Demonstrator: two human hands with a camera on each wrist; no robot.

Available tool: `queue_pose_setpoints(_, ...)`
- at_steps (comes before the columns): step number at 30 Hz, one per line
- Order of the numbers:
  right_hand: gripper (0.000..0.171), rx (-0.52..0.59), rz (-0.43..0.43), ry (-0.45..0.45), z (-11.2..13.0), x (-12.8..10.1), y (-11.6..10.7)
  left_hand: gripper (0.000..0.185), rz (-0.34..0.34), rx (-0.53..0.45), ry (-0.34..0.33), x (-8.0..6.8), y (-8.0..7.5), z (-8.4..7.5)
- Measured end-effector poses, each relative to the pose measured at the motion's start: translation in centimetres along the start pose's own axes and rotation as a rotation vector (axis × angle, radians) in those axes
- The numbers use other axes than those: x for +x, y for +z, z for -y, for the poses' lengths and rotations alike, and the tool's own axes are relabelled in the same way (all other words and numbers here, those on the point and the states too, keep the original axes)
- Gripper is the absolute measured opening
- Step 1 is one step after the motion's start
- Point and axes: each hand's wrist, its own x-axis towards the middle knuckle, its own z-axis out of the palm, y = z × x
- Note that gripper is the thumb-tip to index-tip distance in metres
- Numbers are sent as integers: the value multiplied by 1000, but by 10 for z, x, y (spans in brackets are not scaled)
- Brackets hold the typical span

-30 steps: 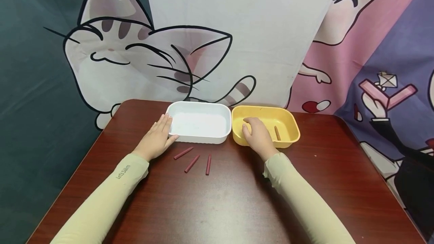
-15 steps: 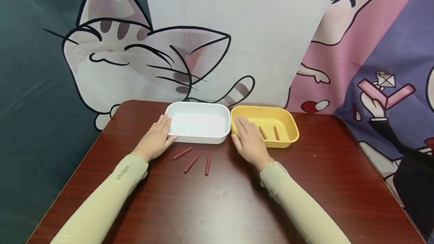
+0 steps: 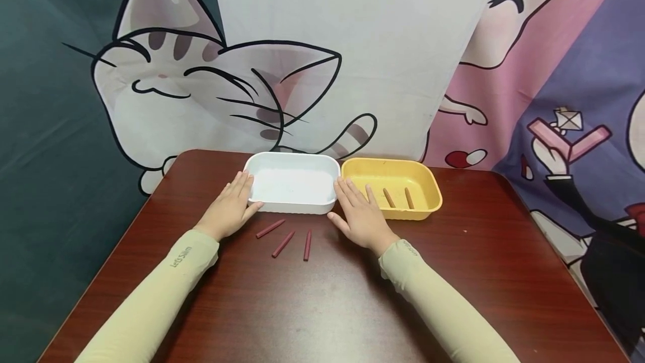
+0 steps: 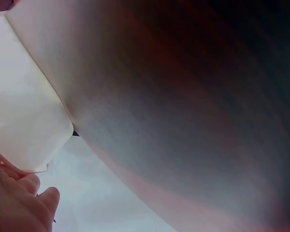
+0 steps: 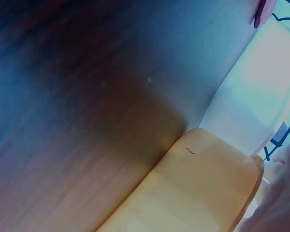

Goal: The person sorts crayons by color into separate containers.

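My left hand [image 3: 225,206] lies with straight fingers against the left side of a white plastic tub [image 3: 297,206]. In the left wrist view, its fingers [image 4: 24,198] are at the tub's corner. My right hand [image 3: 361,214], fingers straight and spread, is where the white tub meets a yellow tub [image 3: 408,215], covering the yellow one's near left corner. Neither hand holds anything. Two thin crayon-like sticks [image 3: 388,198] lie inside the yellow tub; the white tub's visible floor is bare. Three dark red crayons [image 3: 283,244] lie on the table in front of the white tub.
Both tubs stand side by side near the back edge of a dark red-brown wooden table [image 3: 322,301]. A cartoon-printed curtain [image 3: 282,4] hangs right behind it. A black object [image 3: 612,284] stands beyond the table's right edge.
My right hand has moved left from inside the yellow tub to the junction of the tubs, its fingers straightening. A second stick now shows in the yellow tub. My left hand stays put.
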Motion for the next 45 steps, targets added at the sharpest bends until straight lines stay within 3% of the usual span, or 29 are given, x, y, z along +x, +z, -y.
queue_pose_setpoints(6, 77, -20, 53, 9, -1, 1, 2, 76, 30, -15, 2, 0, -5, 2)
queue_pose_setpoints(13, 77, -6, 68, 11, -1, 3, 3, 71, 59, -49, -47, 1, -22, -1)
queue_pose_setpoints(15, 77, -5, 69, 11, -1, 2, 2, 66, 34, -41, -41, 0, -27, -6)
queue_pose_setpoints(24, 76, -28, 48, -2, -2, 0, 2, 35, -202, -27, -10, -14, -49, -38)
queue_pose_setpoints(32, 76, -36, 53, -8, -1, 1, 2, 23, -217, -28, 88, -25, -31, -51)
queue_pose_setpoints(39, 76, -39, 60, -3, -2, 2, 3, 26, -117, -71, 65, -28, -9, -57)
queue_pose_setpoints(45, 76, -31, 53, -4, -3, 2, 4, 25, -57, -108, 46, -27, -1, -58)
